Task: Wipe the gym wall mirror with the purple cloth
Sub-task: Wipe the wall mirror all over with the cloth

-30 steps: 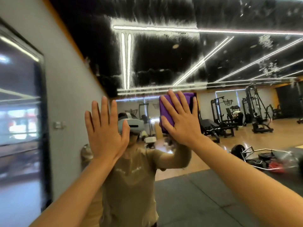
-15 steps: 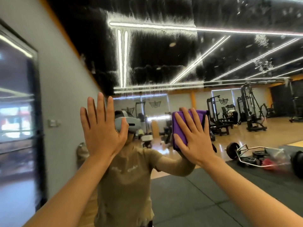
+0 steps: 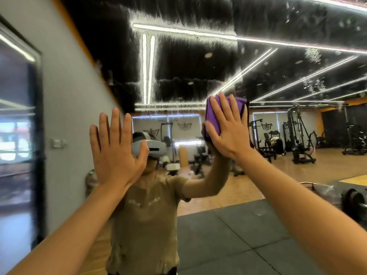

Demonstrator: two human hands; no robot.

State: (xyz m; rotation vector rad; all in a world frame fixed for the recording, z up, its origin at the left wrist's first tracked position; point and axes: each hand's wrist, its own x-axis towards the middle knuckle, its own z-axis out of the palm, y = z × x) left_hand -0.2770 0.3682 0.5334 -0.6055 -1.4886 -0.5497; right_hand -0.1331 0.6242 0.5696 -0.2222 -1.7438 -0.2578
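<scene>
The gym wall mirror (image 3: 198,62) fills most of the head view, its upper part streaked with white wet smears. My right hand (image 3: 228,130) lies flat with straight fingers on the folded purple cloth (image 3: 213,114), pressing it against the glass just below the smeared band. My left hand (image 3: 116,147) is flat against the mirror to the left, fingers straight and spread, holding nothing. My own reflection in a tan shirt and headset stands behind both hands.
A grey wall with a switch plate (image 3: 57,143) and a dark-framed window (image 3: 17,135) lie to the left of the mirror. The glass reflects weight machines (image 3: 297,135), a barbell (image 3: 355,203), wooden floor and dark floor mats (image 3: 238,235).
My right hand has slid the cloth to the right and then up the glass, reaching the lower edge of the smeared band. My left hand has stayed flat on the mirror.
</scene>
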